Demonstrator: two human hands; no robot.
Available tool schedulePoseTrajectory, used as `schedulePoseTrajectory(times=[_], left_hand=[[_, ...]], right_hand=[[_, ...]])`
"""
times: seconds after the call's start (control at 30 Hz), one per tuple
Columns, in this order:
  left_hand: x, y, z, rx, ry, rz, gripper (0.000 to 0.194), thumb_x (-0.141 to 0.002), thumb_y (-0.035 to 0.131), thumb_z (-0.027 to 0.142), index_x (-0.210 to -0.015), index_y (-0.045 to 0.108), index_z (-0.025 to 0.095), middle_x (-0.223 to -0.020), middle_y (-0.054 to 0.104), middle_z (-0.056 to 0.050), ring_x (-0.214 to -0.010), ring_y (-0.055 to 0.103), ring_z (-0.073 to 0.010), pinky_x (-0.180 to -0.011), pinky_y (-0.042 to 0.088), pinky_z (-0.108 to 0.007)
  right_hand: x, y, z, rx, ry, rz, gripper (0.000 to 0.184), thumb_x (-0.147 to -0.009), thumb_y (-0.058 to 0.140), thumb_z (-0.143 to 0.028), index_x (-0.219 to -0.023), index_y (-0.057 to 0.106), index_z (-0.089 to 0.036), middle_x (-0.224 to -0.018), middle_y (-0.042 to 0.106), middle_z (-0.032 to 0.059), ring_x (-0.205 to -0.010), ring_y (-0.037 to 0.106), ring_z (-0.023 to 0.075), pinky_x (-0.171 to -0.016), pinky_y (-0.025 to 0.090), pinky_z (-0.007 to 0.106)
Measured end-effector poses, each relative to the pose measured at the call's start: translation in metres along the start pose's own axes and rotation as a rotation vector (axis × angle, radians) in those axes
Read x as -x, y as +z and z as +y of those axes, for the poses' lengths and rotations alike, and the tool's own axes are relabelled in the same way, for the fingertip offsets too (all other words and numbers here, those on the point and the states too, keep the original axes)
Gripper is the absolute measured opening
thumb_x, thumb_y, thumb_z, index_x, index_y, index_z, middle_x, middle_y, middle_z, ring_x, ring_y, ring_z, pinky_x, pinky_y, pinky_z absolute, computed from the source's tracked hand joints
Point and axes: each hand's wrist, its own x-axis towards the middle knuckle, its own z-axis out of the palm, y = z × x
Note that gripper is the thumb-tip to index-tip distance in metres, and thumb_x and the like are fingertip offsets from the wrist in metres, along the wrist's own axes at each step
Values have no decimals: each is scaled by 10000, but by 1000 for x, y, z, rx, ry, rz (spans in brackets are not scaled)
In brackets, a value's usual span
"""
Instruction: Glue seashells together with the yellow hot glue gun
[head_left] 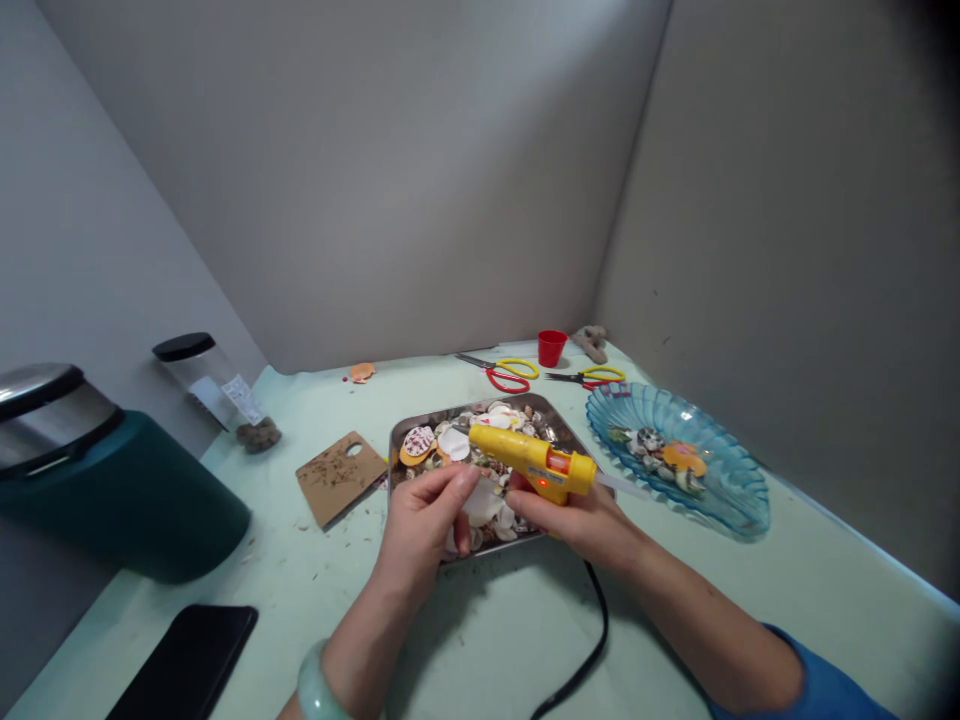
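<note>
My right hand is wrapped round the handle of a yellow glue gun, whose nozzle points left and whose small red light glows. A clear glue stick sticks out of its back end. Close by on the left, my left hand has thumb and fingers pinched together. What they hold is too small or hidden to make out; a pale flat piece shows just beside the fingertips. Both hands are over a metal tray filled with shells and several round decorated pieces.
A blue glass dish with shells lies right. Behind are scissors, smaller scissors and a red cup. Left are a brown card, a jar, a green bottle and a black phone. A black cord trails forward.
</note>
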Motion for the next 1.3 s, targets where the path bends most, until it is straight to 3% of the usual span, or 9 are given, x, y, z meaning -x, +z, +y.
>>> schedulePoseTrajectory(times=[0.17,0.47,0.83,1.3], left_hand=[[-3,-1,-3,30,-30,0,437,-700,765,540,-827,747,122,-441,545,35,-306,435,-54,-333,284,-154],[-6,-3,-6,100,-85,-118,490,-796,681,536,-1045,681,114,-374,559,27,-326,455,-84,-404,345,-168],[-2,2,1,142,-82,-95,358,-703,797,419,-889,671,140,-588,645,24,-339,513,-53,-374,356,-154],[-1,3,2,125,-62,-107,337,-724,776,437,-820,588,174,-583,612,55,-328,511,-56,-348,334,-151]], right_hand=[[-1,1,1,-19,-6,8,151,-830,628,-359,-800,640,-212,-649,538,-32,-592,489,133,-549,378,266],[-5,4,11,-155,28,101,213,-808,692,-407,-881,677,-207,-641,557,-31,-566,478,124,-535,380,260],[-4,2,12,-109,0,89,264,-843,662,-463,-812,645,-202,-628,535,-26,-565,476,133,-534,380,266],[-3,3,10,-113,28,93,265,-809,683,-461,-795,640,-199,-621,529,-32,-568,469,132,-539,377,270]])
